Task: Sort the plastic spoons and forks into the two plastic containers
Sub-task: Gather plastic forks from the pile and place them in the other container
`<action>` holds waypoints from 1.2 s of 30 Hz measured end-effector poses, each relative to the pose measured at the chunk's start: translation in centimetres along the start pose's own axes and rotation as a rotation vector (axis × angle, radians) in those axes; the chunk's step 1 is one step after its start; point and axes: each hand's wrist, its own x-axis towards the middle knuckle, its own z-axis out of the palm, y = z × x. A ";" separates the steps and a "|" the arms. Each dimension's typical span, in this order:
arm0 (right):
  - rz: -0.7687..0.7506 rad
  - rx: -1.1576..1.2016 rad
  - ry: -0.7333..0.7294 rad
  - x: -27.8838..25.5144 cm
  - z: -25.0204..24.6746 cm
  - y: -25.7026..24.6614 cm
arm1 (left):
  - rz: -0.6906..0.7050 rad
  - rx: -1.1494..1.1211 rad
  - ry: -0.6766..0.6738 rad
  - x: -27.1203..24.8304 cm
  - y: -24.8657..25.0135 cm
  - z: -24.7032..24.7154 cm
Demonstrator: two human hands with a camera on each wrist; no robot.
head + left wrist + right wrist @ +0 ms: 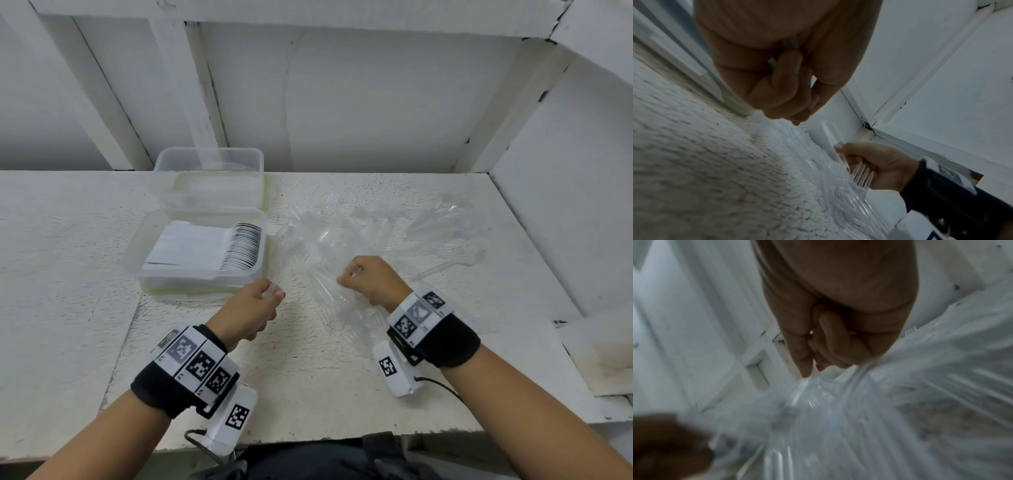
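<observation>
Clear plastic forks and spoons lie in a loose pile (pixel 329 246) on the white table (pixel 68 274), spread from just right of the containers out toward the right wall; more of the pile (pixel 838 194) shows in the left wrist view. Individual pieces are hard to tell apart, all transparent.

Right hand (pixel 371 279) sits over the near part of the pile, fingers curled. In the left wrist view the same hand (pixel 879 167) grips a clear fork (pixel 862 176), tines pointing down toward the pile, handle running up past the fingertips. Right wrist view (pixel 838 331) is blurred; fingers clenched, clear plastic at the fingertips.

Left hand (pixel 255 306) is just in front of the near container's right corner, fingers curled round a clear piece (pixel 272 291) that sticks out past the fingertips. Fork or spoon: cannot tell. Left wrist view (pixel 781 78) confirms fingers folded in on something thin and clear.

Near container (pixel 137 260) holds a neat row of stacked white spoons (pixel 219 250), bowls to the right, handles to the left. Far container (pixel 209 161) stands directly behind it, touching or nearly so; contents too clear to make out. Each container appears to rest on a green-edged lid.

Both wrists wear black bands with printed marker tags (pixel 202 363).
</observation>
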 end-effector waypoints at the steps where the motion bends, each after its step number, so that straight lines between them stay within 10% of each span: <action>1: 0.012 0.121 -0.005 -0.2 -0.5 -0.4 | 0.001 0.001 0.003 0.0 0.0 -0.1; 19: 0.032 0.765 -0.086 -4.2 -3.5 -0.3 | 0.075 -0.023 0.024 0.1 0.5 0.5; 26: 0.102 0.864 0.070 -6.0 -3.9 3.4 | 0.343 0.532 0.064 0.9 2.5 4.2; 36: 0.121 0.386 0.209 -7.6 -5.2 6.6 | 0.286 0.814 -0.064 3.4 3.4 7.6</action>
